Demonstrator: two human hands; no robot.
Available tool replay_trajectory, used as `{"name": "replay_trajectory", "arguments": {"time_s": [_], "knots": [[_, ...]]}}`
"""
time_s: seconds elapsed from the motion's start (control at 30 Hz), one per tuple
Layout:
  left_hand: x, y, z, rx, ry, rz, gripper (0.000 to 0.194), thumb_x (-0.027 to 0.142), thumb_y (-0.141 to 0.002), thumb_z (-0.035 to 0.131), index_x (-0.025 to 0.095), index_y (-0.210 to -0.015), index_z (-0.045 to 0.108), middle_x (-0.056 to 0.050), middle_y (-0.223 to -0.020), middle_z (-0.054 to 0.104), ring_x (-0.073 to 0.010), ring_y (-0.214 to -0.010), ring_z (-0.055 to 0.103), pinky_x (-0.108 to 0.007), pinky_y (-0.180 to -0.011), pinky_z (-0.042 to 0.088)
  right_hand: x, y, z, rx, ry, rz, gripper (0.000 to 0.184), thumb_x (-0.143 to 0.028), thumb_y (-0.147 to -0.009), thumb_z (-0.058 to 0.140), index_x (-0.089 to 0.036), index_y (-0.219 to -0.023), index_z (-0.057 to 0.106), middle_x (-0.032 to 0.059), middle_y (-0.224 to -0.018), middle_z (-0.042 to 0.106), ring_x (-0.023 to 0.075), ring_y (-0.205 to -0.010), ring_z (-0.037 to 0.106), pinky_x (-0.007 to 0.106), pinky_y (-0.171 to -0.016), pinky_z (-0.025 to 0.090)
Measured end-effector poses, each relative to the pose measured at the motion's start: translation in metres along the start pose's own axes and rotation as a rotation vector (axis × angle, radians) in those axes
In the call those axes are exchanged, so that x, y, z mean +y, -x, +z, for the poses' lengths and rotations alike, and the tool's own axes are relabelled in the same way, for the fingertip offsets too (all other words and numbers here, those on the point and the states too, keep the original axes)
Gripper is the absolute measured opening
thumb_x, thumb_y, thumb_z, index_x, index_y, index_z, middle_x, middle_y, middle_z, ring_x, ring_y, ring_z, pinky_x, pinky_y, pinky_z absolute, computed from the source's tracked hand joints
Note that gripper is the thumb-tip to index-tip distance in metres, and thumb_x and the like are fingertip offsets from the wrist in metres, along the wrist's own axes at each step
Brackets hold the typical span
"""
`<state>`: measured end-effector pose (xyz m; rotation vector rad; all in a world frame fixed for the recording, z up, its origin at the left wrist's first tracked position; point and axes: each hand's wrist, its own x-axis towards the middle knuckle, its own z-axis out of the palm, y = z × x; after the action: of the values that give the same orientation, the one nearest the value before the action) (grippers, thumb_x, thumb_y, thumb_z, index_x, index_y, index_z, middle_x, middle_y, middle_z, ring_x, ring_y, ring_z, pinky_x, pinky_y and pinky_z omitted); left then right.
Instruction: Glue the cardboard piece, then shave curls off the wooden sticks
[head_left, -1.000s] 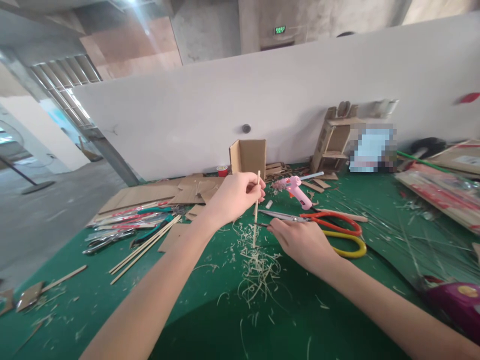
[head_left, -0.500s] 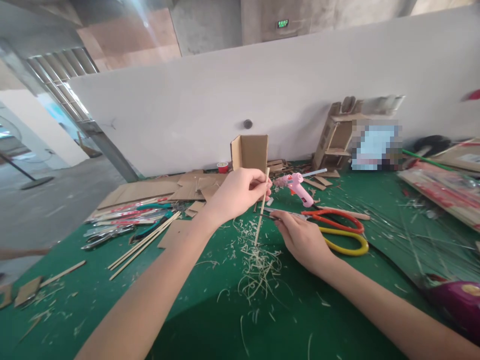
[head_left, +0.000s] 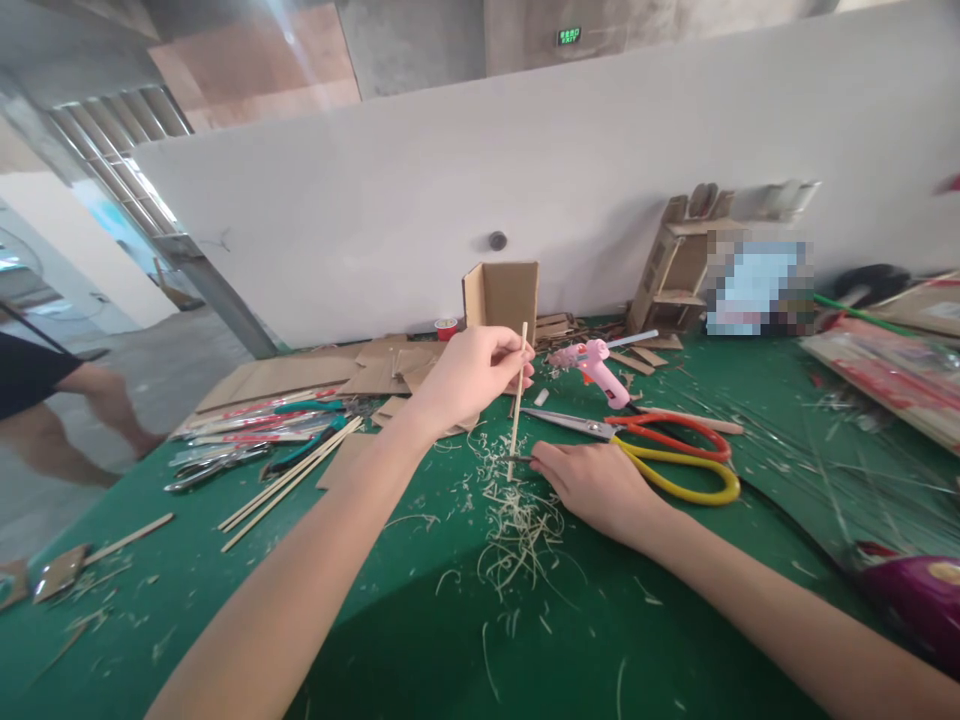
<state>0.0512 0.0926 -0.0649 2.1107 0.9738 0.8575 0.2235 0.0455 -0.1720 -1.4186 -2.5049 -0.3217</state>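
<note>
My left hand (head_left: 480, 375) pinches the upper part of a thin wooden stick (head_left: 516, 425), which points down at a steep slant. Close to the stick's lower end, my right hand (head_left: 596, 490) is closed on a thin dark blade (head_left: 520, 458); its handle is hidden in my fingers. The blade's tip meets or crosses the stick. Curled wood shavings (head_left: 521, 545) lie in a heap beneath. Just beyond my right hand are scissors (head_left: 675, 455) with one orange and one yellow handle loop.
A pink glue gun (head_left: 604, 375) lies behind the scissors. Left are several wooden sticks (head_left: 289, 485), pliers (head_left: 315, 450) and cardboard pieces (head_left: 285, 380). A folded cardboard piece (head_left: 510, 290) stands at the back. A purple object (head_left: 915, 605) is at right. A person's legs (head_left: 82, 420) show at far left.
My right hand has moved down along the stick with the blade, from mid-length to near its lower end. The stick stands slightly more upright. A person's legs have come into view at left.
</note>
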Motion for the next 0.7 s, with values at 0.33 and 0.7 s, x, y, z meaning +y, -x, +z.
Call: {"name": "replay_trajectory", "arguments": {"time_s": [0.33, 0.7], "knots": [[0.0046, 0.0017, -0.0002, -0.014, -0.038, -0.013, 0.020, 0.032, -0.084, 0.042, 0.015, -0.082, 0.054, -0.008, -0.091, 0.064, -0.0143, -0.077, 0.064, -0.023, -0.066, 0.053, 0.0032, -0.0013, 0.0026, 0.174, -0.014, 0.063, 0.031, -0.032, -0.092, 0.029, -0.019, -0.079, 0.054, 0.0002, -0.060, 0.060, 0.0089, -0.049, 0.049, 0.026, -0.046, 0.015], [0.0055, 0.0024, 0.0033, -0.033, -0.016, 0.002, 0.020, 0.031, -0.084, 0.042, 0.015, -0.084, 0.054, -0.007, -0.085, 0.064, -0.0147, -0.078, 0.064, -0.024, -0.066, 0.053, -0.0017, -0.0027, -0.0028, 0.306, 0.027, 0.088, 0.028, -0.030, -0.092, 0.033, -0.020, -0.080, 0.056, -0.0007, -0.064, 0.062, 0.0092, -0.054, 0.053, 0.026, -0.048, 0.017]]}}
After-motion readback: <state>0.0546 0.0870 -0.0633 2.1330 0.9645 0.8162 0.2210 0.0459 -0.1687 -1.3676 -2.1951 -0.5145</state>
